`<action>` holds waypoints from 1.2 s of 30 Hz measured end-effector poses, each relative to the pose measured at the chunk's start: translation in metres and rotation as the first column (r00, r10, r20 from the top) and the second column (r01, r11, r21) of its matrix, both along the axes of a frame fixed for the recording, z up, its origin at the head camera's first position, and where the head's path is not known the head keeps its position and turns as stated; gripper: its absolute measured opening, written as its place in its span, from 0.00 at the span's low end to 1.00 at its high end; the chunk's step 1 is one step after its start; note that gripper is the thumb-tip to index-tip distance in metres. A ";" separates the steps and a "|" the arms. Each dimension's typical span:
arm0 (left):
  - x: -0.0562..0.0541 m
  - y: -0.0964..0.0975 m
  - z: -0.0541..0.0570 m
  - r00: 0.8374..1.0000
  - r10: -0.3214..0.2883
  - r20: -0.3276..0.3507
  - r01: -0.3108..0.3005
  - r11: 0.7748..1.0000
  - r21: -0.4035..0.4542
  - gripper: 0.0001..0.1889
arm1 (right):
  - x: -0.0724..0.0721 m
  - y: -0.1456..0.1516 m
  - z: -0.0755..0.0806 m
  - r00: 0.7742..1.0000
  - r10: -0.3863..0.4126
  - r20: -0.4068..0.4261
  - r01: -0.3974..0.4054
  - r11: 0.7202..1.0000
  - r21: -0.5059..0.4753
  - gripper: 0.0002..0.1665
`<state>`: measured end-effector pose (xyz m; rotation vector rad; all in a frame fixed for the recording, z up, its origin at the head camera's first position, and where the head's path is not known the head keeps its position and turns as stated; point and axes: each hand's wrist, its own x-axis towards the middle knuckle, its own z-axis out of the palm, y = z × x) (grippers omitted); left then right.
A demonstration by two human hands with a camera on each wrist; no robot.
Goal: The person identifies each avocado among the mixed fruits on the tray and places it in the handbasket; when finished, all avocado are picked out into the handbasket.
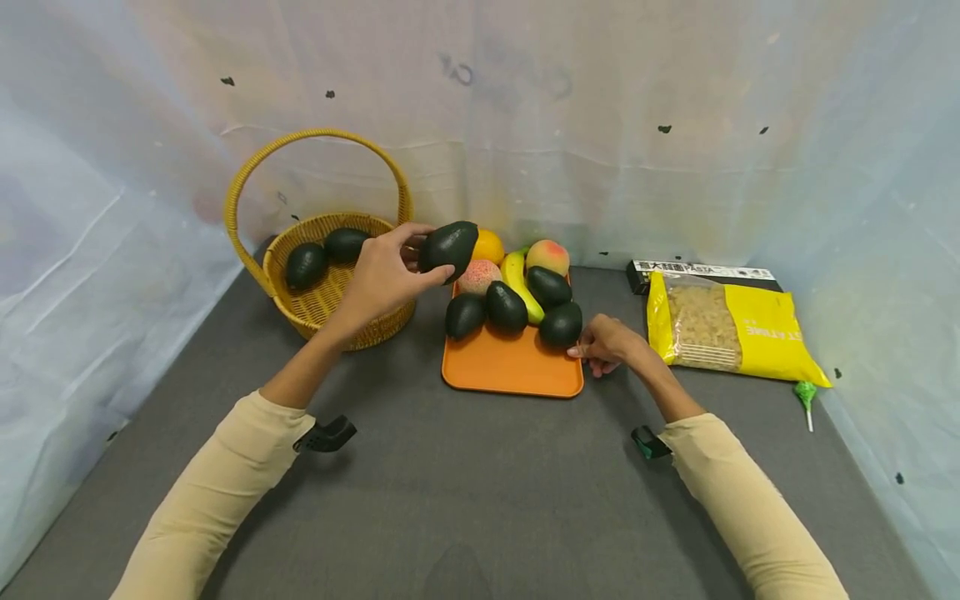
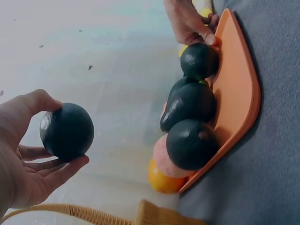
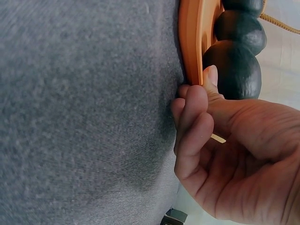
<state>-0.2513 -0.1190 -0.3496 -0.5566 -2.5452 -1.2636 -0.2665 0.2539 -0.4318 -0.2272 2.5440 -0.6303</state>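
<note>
Wicker basket: a yellow-brown woven basket [image 1: 386, 327] with a tall arched handle stands at the far left on the grey cloth-covered table [image 1: 450, 483]; two dark green avocados, one to the left [image 1: 306, 266] and one to the right [image 1: 346, 245], lie inside.
Left hand: the left hand [image 1: 382, 277] grasps a dark green, pear-shaped avocado [image 1: 450, 252], fingers and thumb curled around it; the hand crosses in front of the basket's right side.
Held avocado: raised between basket and tray, apart from the fruit below; in the head view it covers part of a round orange-yellow fruit [image 1: 490, 247].
Orange tray: a shallow rectangular orange tray [image 1: 510, 373] bears, toward its back, that fruit, a speckled pink peach [image 1: 480, 276], a curved yellow banana [image 1: 519, 279], a red-blushed peach [image 1: 548, 257] and four dark green avocados [image 1: 506, 307], crowded together.
Right hand: the right hand [image 1: 609, 342] pinches the tray's right rim between thumb and curled fingers, just beside the nearest avocado.
Yellow bag: a glossy yellow packet [image 1: 735, 327] with a clear window onto tan pieces lies right of that hand, partly hiding a long black-and-white box [image 1: 705, 272] behind it.
Lollipop: a green-wrapped lollipop [image 1: 806, 393] on a white stick lies beside the packet's near right corner.
</note>
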 end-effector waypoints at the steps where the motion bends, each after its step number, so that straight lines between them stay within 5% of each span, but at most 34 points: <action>1: -0.001 -0.003 0.000 1.000 0.012 0.007 -0.012 1.000 -0.002 0.33 | 0.000 0.000 0.000 1.000 0.001 -0.001 -0.001 1.000 -0.001 0.20; 12: -0.007 -0.038 0.002 0.988 0.154 0.025 -0.151 0.984 -0.090 0.35 | -0.001 -0.001 0.002 1.000 -0.019 -0.001 0.019 1.000 0.000 0.21; 21: -0.009 -0.064 -0.007 0.948 0.317 0.008 -0.304 0.916 -0.261 0.35 | -0.001 -0.001 0.001 1.000 -0.013 0.011 0.013 1.000 0.009 0.21; 28: -0.022 -0.078 -0.010 0.951 0.305 -0.049 -0.299 0.867 -0.400 0.31 | -0.002 -0.001 0.003 1.000 -0.019 0.010 0.019 1.000 0.008 0.21; 36: -0.044 -0.089 -0.018 0.944 0.328 -0.020 -0.292 0.807 -0.513 0.33 | -0.002 -0.001 0.001 1.000 -0.010 0.001 0.010 1.000 0.013 0.21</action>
